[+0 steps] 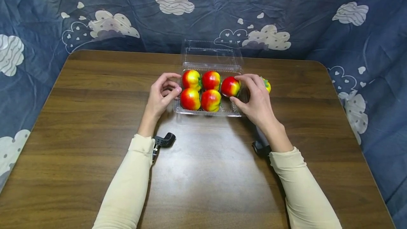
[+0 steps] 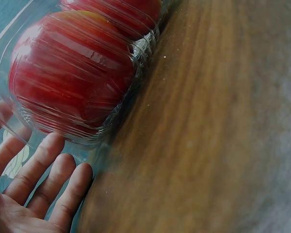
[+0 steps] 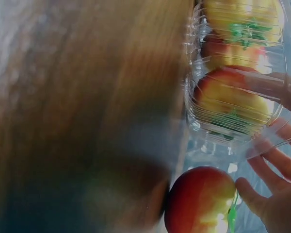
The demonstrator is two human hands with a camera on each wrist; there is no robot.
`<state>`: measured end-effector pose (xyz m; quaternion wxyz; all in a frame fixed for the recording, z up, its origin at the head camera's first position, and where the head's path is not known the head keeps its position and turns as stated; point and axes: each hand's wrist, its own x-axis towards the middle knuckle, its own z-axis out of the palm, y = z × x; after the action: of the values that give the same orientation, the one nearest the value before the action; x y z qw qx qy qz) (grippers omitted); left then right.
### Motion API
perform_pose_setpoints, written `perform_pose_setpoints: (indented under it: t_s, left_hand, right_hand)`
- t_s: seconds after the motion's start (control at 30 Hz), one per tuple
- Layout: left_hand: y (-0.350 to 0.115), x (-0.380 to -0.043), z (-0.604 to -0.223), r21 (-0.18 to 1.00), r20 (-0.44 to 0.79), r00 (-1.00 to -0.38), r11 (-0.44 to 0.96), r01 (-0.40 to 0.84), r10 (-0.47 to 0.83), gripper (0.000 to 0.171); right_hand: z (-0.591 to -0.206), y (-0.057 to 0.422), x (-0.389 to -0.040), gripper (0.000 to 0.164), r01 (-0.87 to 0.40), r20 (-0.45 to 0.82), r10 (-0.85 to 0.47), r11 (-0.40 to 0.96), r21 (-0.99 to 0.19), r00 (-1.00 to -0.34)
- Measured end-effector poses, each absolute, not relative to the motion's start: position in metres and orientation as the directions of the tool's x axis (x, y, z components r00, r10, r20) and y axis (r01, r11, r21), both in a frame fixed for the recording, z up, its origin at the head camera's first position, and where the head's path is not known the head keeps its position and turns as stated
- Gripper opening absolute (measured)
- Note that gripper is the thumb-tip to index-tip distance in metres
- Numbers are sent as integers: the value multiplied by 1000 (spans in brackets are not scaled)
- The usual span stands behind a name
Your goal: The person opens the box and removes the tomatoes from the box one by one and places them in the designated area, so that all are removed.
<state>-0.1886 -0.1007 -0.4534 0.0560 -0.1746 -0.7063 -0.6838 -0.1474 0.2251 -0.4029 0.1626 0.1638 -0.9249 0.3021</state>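
A clear plastic clamshell box (image 1: 233, 110) lies on the table with its lid (image 1: 211, 54) raised at the back. Several glossy red-and-yellow fruits (image 1: 190, 99) with green leaves fill its left and middle parts. At the box's right side, my right hand (image 1: 259, 100) pinches another such fruit (image 1: 231, 87) between thumb and index finger. My left hand (image 1: 160, 96) is beside the box's left wall, its fingers loosely bent and holding nothing. In the left wrist view, fingertips (image 2: 53, 141) are right at the plastic wall.
Another red-and-yellow fruit (image 3: 200, 199) lies outside the box on the right, mostly hidden behind my right hand in the head view. Black wrist-camera mounts (image 1: 165, 140) hang by the wrists. Beyond the brown wooden table (image 1: 203, 186) hangs a blue cloud-print cloth (image 1: 203, 24).
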Motion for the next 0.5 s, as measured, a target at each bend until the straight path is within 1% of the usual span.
perform_pose_setpoints:
  t_s: [0.17, 0.4, 0.5]
  left_hand:
    - [-100, -189, -454, 948, 315, -934, -6, 318, 168, 38]
    - [-100, -187, -453, 946, 320, -933, -7, 323, 164, 36]
    - [-100, -188, -454, 945, 323, -932, -9, 326, 167, 37]
  right_hand:
    - [-403, 224, -148, 63, -414, 399, -219, 754, -511, -891]
    - [-400, 223, -146, 66, -366, 333, -206, 754, -545, -920]
    - [-400, 223, -146, 66, -370, 345, -203, 756, -540, -917]
